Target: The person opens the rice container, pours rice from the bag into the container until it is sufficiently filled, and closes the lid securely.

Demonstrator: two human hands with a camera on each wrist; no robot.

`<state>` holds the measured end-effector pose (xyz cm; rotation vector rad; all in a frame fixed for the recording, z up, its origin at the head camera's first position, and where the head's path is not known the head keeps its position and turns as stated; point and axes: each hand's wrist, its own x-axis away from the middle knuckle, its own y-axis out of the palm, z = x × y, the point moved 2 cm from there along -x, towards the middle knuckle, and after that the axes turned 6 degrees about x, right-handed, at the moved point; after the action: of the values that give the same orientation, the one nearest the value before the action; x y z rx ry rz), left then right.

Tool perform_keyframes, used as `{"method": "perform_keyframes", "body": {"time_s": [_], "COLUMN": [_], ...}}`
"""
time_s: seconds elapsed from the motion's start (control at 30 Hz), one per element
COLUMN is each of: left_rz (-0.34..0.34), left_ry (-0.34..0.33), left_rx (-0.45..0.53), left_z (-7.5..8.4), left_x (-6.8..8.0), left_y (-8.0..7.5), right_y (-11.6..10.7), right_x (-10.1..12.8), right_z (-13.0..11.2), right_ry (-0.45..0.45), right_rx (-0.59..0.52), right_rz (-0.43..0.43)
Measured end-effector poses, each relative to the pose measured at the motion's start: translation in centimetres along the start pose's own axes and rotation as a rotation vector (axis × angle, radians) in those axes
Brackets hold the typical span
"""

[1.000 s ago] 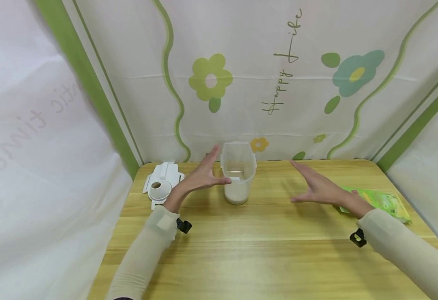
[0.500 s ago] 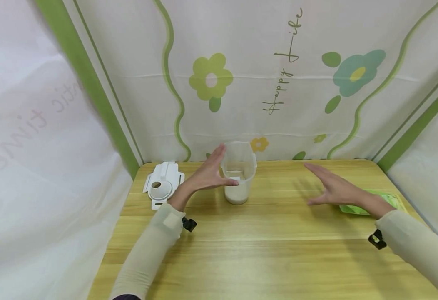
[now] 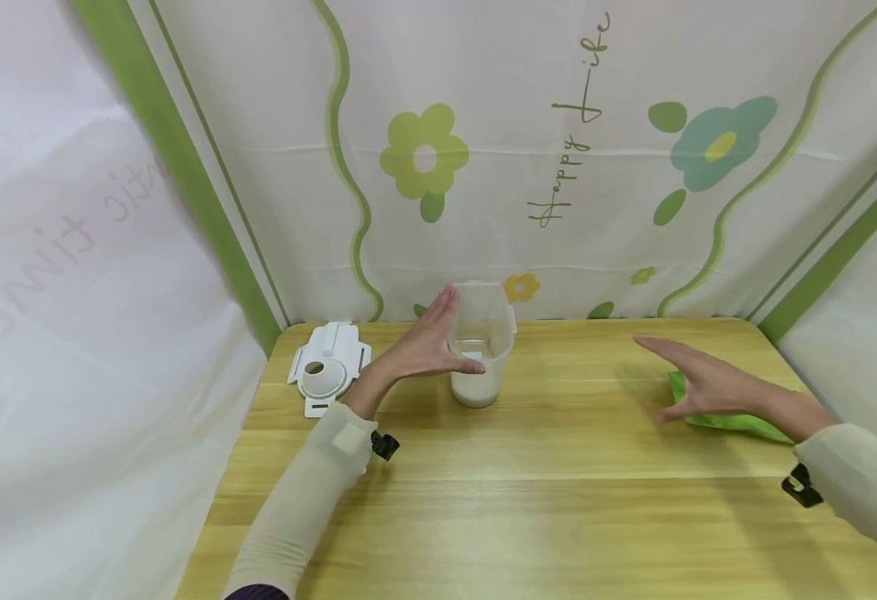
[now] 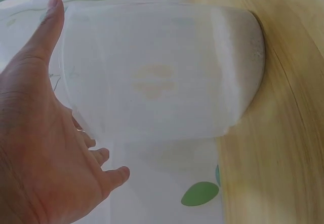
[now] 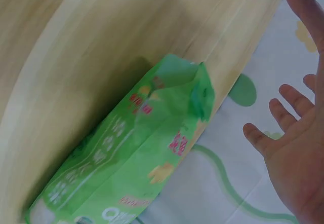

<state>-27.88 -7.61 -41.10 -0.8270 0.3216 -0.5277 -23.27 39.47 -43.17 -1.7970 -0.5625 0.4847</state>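
A tall translucent plastic container [image 3: 481, 333] stands upright near the table's back edge, white contents [image 4: 240, 57] lying at its bottom. My left hand [image 3: 425, 346] is at its left side with thumb and fingers spread apart, overlapping the rim in the head view. In the left wrist view the thumb and fingers flank the container's mouth without curling round it. On the right lies a green printed packet [image 5: 131, 138], partly hidden behind my right hand [image 3: 716, 383] in the head view. That hand hovers over it, thumb and fingers spread, holding nothing.
A white plastic lid-like piece [image 3: 329, 371] with a round spout lies at the table's back left, beside the left wrist. The wooden table [image 3: 528, 533] ends at a white curtain [image 3: 513, 167] printed with flowers. More curtain hangs on both sides.
My left hand has moved slightly right, closer around the container. The right hand has moved right, over the green packet, covering more of it. Container and white piece stay put.
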Motion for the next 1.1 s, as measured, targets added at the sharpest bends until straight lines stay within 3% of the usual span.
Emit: {"method": "perform_keyframes", "body": {"time_s": [0.3, 0.83, 1.1], "left_rz": [-0.037, -0.060, -0.062], "left_ry": [-0.033, -0.055, -0.054], "left_rx": [-0.002, 0.032, 0.048], "left_z": [0.3, 0.3, 0.1], "left_x": [-0.1, -0.3, -0.4], "left_y": [0.0, -0.1, 0.0], "right_y": [-0.2, -0.4, -0.4], "right_x": [1.8, 4.4, 5.2], "right_z": [1.3, 4.2, 5.9], "right_ry": [-0.053, -0.054, -0.143], "right_rx": [0.043, 0.136, 0.064], "right_rz": [0.031, 0.072, 0.106]}}
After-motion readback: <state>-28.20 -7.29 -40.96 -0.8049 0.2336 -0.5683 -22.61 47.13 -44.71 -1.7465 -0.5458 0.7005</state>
